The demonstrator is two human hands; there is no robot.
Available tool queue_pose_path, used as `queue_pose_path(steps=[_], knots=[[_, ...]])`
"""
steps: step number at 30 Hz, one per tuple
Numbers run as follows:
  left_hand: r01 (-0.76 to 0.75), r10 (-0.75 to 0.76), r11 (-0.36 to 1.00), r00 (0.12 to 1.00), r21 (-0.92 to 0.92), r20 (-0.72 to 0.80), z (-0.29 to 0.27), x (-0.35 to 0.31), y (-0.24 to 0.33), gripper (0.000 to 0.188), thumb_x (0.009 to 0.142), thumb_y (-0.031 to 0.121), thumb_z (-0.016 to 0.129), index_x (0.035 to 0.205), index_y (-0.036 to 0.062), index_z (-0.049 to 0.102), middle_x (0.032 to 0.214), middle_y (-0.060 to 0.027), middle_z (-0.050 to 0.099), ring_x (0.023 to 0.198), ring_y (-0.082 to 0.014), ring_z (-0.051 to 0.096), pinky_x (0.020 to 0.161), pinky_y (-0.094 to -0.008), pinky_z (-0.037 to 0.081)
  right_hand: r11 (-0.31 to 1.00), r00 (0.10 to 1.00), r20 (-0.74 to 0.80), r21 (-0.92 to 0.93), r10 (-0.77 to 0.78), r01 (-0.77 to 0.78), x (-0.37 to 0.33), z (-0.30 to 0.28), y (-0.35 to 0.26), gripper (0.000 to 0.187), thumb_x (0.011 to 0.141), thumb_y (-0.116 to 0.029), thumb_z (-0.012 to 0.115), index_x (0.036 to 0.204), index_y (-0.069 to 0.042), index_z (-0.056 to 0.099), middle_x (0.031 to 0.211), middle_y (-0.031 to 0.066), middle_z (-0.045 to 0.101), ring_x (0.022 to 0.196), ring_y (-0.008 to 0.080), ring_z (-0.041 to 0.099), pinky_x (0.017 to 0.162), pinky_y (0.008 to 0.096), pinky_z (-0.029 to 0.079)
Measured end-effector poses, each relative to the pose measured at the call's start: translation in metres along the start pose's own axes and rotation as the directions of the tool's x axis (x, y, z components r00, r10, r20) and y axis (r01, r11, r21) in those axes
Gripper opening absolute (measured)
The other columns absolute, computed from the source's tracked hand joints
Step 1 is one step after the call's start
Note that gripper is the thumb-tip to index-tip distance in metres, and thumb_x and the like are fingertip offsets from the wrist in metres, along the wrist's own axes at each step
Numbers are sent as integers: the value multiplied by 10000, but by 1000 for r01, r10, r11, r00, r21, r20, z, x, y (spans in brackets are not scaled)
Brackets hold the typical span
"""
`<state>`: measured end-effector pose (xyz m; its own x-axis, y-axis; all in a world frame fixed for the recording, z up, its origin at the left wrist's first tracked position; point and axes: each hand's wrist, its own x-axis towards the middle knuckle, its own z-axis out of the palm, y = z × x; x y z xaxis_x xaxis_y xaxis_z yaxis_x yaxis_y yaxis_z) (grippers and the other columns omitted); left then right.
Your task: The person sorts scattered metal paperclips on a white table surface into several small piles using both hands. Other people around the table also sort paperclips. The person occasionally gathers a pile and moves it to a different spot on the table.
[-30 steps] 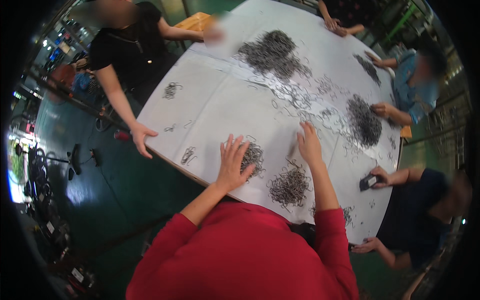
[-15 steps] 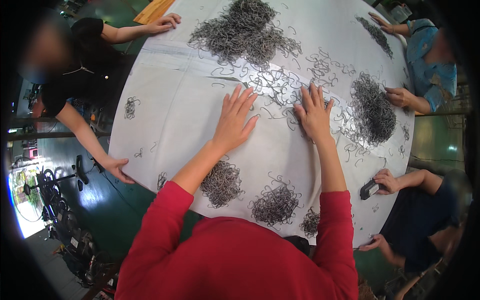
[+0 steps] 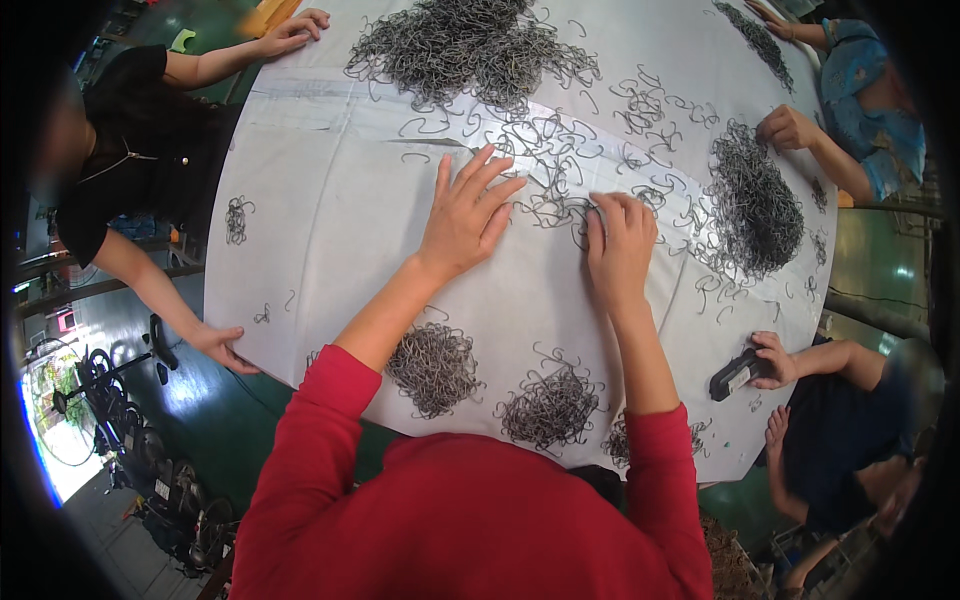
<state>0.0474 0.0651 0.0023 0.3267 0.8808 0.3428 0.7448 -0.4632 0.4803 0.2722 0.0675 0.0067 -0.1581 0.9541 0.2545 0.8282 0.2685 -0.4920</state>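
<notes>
Dark S-shaped wire hooks [image 3: 545, 150] lie loosely scattered on the white-covered table [image 3: 300, 190] beyond my hands. My left hand [image 3: 465, 215] is held over the cover with its fingers spread, the fingertips at the near left edge of the scattered hooks. It holds nothing. To its right, my right hand [image 3: 622, 250] has its fingers curled and thumb brought in at the near edge of the same hooks. A hook shows beside the thumb and seems pinched there, though the fingertips partly hide it.
A large hook pile [image 3: 470, 55] lies beyond, another pile [image 3: 755, 205] at the right. Smaller piles, one [image 3: 435, 370] near my left forearm and one [image 3: 550, 408] before me, line the near edge. Co-workers' hands rest around the table; one hand [image 3: 775, 360] holds a black device [image 3: 735, 375].
My right hand has drawn slightly nearer and its straight fingers have curled in. My left hand stays spread, shifted slightly. At the right, a co-worker's hand has left the table's near edge.
</notes>
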Motion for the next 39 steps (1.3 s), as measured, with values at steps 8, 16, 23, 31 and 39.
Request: queue_pose_path(steps=[8, 16, 23, 31, 39], knots=[[-53, 44, 994, 995, 94, 90, 26, 12, 14, 367, 890, 263, 526, 1253, 212, 537, 1419, -67, 368, 1387, -277, 196, 1079, -617, 110, 986, 985, -144, -147, -95, 73, 35, 17, 13, 238, 778, -76, 623, 1001, -144, 669, 1056, 64, 559, 1044, 265, 483, 923, 411, 342], [109, -97, 987, 990, 120, -101, 8, -1, -5, 309, 865, 183, 546, 1170, 135, 567, 1357, -73, 421, 1348, -305, 269, 1066, -585, 163, 976, 983, -98, -138, 154, -167, 36, 1, 8, 158, 797, -134, 623, 947, -135, 673, 962, 52, 579, 964, 248, 508, 847, 416, 363], [199, -155, 973, 938, 117, -311, -14, -17, -36, 313, 860, 137, 533, 1172, 112, 556, 1328, -79, 442, 1324, -310, 307, 1044, -585, 207, 873, 894, -28, -204, 448, -444, 51, -14, 7, 146, 806, -169, 595, 902, -125, 695, 915, 79, 609, 874, 264, 573, 774, 446, 395], [179, -135, 978, 934, 106, -332, -13, -13, -38, 270, 864, 108, 523, 1127, 83, 577, 1282, -89, 477, 1283, -325, 351, 1011, -524, 270, 900, 892, 191, -244, 409, -361, 63, 11, -12, 225, 828, -244, 599, 878, -31, 653, 871, 110, 641, 858, 287, 592, 784, 424, 411], [156, -106, 981, 929, 116, -354, -10, -10, -38, 260, 855, 85, 525, 1108, 71, 582, 1250, -90, 501, 1254, -320, 381, 1002, -474, 296, 639, 632, 774, 469, 36, -610, -4, -77, 13, 96, 872, -146, 589, 865, -51, 585, 752, -42, 491, 712, 46, 424, 642, 203, 350]])
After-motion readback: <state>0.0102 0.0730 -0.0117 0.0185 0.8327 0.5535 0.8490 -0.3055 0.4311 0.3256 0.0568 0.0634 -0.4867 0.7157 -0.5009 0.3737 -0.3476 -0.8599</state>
